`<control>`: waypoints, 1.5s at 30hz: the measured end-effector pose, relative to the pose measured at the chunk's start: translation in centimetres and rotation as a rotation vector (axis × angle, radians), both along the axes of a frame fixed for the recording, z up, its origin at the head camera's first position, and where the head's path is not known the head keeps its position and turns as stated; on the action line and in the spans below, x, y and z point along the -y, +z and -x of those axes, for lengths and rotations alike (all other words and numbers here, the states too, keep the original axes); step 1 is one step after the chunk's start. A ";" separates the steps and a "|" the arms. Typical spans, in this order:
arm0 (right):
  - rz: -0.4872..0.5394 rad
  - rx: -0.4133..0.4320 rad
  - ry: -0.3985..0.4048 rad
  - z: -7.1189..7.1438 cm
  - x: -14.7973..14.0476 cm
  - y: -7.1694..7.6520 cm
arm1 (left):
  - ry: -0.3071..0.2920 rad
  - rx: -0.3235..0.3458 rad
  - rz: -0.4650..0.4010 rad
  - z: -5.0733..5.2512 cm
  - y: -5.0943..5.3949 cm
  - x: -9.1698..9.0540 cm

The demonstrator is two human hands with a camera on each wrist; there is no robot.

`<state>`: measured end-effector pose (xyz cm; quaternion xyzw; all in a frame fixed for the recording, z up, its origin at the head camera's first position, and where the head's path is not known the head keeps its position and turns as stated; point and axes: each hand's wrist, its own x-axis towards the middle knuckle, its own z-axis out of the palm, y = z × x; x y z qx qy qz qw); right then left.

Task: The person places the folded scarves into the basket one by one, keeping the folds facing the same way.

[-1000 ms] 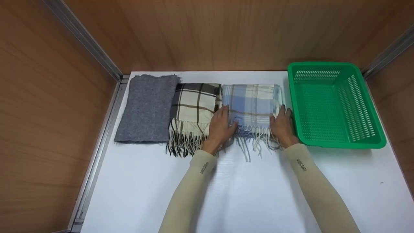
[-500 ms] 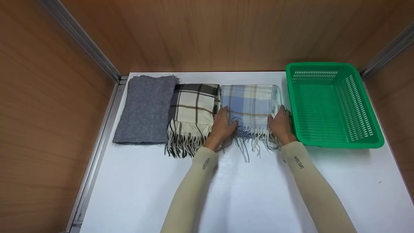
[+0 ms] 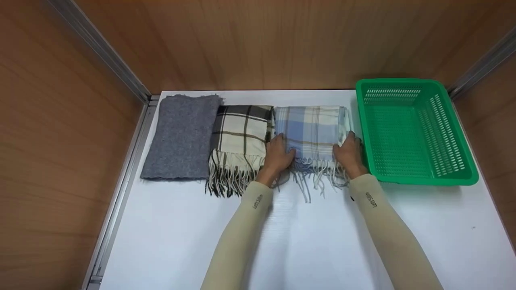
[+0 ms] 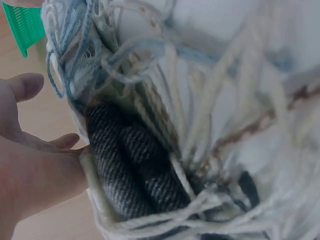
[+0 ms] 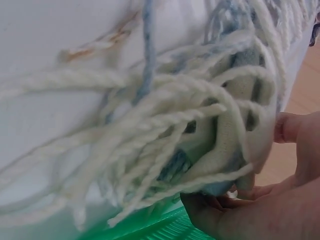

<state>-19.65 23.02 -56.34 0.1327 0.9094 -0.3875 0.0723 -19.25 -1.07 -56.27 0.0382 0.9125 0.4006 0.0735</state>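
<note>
A folded blue-and-cream plaid scarf (image 3: 308,133) with fringe lies on the white table in the head view. My left hand (image 3: 277,155) rests at its left edge, between it and a folded black-and-cream plaid scarf (image 3: 245,129). In the left wrist view that hand's thumb (image 4: 30,86) stands straight, off the cloth. At the blue scarf's right edge my right hand (image 3: 350,154) holds the side, thumb on top. The right wrist view shows its fingers (image 5: 205,212) curled at the scarf's edge behind loose fringe (image 5: 150,125). Some fingertips are hidden.
A green plastic basket (image 3: 365,133) stands just right of my right hand. A folded grey scarf (image 3: 181,137) lies at the far left of the row. Wooden panels (image 3: 258,44) enclose the white table (image 3: 314,241) at the back and sides.
The head view has shifted very slightly. Both hands keep to the two sides of the blue scarf, and the scarves and basket stay where they were.
</note>
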 end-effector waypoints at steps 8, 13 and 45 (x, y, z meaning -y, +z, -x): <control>-0.032 -0.026 -0.048 0.5 0.0 0.4 | 0.049 0.078 -0.113 0.7 0.7 -0.2; -0.036 -0.057 -0.054 0.7 0.1 0.6 | 0.088 0.151 -0.113 1.3 0.8 -0.3; -0.097 -0.108 0.002 -0.2 0.8 2.7 | 0.214 0.346 -0.567 1.9 0.8 0.8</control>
